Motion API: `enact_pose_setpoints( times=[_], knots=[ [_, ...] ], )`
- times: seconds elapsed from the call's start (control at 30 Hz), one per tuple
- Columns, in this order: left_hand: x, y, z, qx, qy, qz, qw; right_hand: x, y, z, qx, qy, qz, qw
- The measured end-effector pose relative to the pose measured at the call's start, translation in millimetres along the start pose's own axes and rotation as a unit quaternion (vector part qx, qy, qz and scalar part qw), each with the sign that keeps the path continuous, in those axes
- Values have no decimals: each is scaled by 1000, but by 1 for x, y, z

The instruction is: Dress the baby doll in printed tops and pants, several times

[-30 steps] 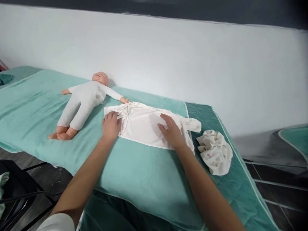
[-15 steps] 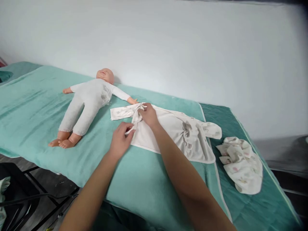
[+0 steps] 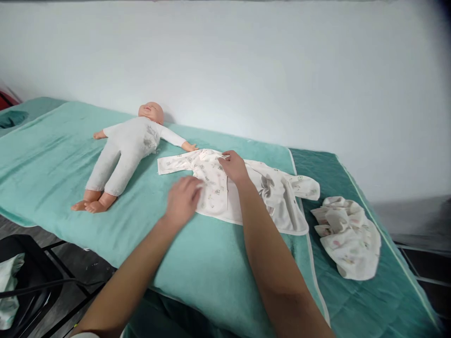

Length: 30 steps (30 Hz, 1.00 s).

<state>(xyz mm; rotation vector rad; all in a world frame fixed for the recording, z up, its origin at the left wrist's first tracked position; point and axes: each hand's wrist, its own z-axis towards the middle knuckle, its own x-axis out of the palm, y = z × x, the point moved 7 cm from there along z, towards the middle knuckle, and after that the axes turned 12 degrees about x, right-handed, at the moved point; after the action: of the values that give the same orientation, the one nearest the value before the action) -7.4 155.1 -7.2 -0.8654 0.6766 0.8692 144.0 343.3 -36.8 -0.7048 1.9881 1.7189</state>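
Observation:
A white baby shirt [image 3: 211, 195] with small printed figures lies spread on the green cover, sleeves out to both sides. Its left front panel is laid flat, while bunched, plain fabric shows on the right half. My right hand [image 3: 234, 167] is closed on the panel's edge near the neckline, fingertips pinching the cloth. Smeared by motion, my left hand [image 3: 183, 199] is at the shirt's left side edge; I cannot tell whether its fingers hold anything. A baby doll [image 3: 132, 138] in a white suit lies on its back to the left, one hand by the shirt's shoulder.
A crumpled white printed cloth [image 3: 348, 239] rests at the right on the darker green quilt [image 3: 366, 300]. The white wall [image 3: 225, 70] runs behind the bed. At lower left is a black chair [image 3: 31, 267] with a pale printed item [image 3: 9, 291] on it.
The shirt's left front panel, folded back and gathered before, now lies flat with its print showing. My right hand has moved right with its edge; my left hand has shifted slightly.

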Motion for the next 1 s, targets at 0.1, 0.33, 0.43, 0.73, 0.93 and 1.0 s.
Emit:
enact_pose_setpoints(
  times=[0.1, 0.33, 0.43, 0.73, 0.93, 1.0],
  knots=[
    [-17, 57, 1, -166, 1, 137, 977, 0, 2, -3, -11, 7, -37, 999],
    [-15, 81, 9, -197, 0, 178, 964, 9, 8, -9, -11, 74, 47, 996],
    [-17, 88, 15, -212, -10, 193, 958, 21, 13, -16, 10, 161, 173, 972],
    [-32, 92, 28, -169, -74, 231, 955, 27, 11, -22, 73, 238, 298, 921],
    [-19, 78, 59, -48, -107, 77, 990, 33, 12, -19, 55, 226, 294, 927],
    [-4, 77, 82, -14, -78, 48, 996, 32, 14, -16, 31, 175, 262, 949]
  ],
)
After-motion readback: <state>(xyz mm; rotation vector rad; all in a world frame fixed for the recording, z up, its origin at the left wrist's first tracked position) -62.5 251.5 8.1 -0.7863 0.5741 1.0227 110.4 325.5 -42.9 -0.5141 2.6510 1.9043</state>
